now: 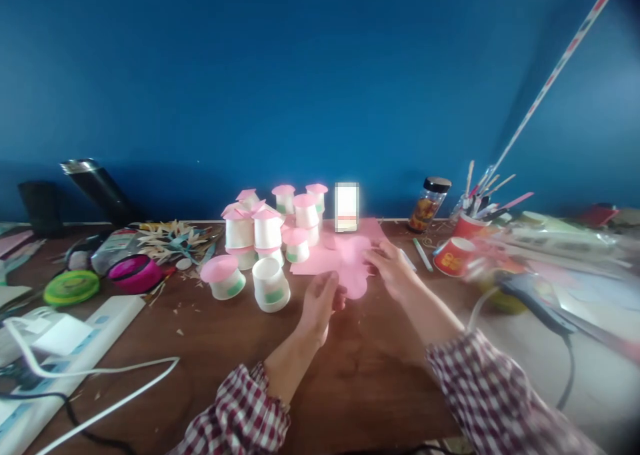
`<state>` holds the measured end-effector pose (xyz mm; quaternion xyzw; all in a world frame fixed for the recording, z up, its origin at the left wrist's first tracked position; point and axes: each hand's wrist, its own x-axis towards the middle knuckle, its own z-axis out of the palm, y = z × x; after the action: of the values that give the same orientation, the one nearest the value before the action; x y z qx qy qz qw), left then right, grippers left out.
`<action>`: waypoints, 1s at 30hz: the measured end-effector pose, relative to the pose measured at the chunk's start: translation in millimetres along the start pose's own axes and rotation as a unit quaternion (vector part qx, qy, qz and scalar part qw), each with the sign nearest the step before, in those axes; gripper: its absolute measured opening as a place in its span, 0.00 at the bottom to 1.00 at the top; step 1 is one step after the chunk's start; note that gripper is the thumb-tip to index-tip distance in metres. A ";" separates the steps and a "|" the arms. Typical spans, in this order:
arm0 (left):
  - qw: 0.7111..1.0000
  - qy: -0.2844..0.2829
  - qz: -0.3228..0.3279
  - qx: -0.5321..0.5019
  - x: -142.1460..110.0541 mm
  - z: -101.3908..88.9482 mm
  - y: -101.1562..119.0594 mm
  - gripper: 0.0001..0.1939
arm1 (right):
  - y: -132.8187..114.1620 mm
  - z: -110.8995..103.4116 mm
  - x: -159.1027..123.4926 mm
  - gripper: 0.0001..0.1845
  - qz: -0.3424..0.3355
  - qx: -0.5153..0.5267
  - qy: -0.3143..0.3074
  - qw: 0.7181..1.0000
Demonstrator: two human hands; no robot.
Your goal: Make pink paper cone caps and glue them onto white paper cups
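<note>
Pink paper (354, 283) with rounded edges is between my two hands, above larger pink sheets (313, 262) on the brown table. My left hand (319, 302) is closed, its curled fingers at the paper's left edge. On the other side, the fingers of my right hand (395, 266) pinch the paper's right edge. Left of the hands stand several white paper cups with pink paper roofs (267, 228). Closer to me is a stack of white cups (271, 285) without a roof, beside a low cup with a flat pink top (223, 275).
A blurred bright screen (347, 205) stands at the back. To the right are a jar with a black lid (429, 204), a red paper cup (454, 256), a tool holder and a glue gun (537, 302). A power strip (107, 328) with cables lies at left.
</note>
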<state>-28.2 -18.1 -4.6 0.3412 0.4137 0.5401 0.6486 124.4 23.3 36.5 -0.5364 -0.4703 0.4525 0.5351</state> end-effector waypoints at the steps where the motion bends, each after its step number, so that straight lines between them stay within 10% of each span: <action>1: 1.000 0.006 0.009 0.009 -0.2 0.9 0.0 0.21 | -0.6 4.7 12.9 0.18 -0.004 -0.035 0.003 0.999; 10: 0.993 0.045 0.075 0.078 2.7 2.6 3.2 0.20 | 21.2 19.6 78.8 0.18 -0.037 -0.301 0.028 0.953; 24: 0.978 0.049 0.133 0.156 13.9 -12.1 -7.2 0.17 | 20.4 -11.5 -9.0 0.23 -0.072 -0.571 -0.095 0.812; 30: 0.974 0.051 0.155 0.158 16.2 -14.0 -5.1 0.18 | 35.3 -13.1 -4.5 0.25 -0.036 -0.499 -0.071 0.863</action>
<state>-37.6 -3.1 -17.8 0.4713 0.4679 0.5789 0.4731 137.4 17.4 1.4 -0.6805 -0.6892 0.1747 0.1770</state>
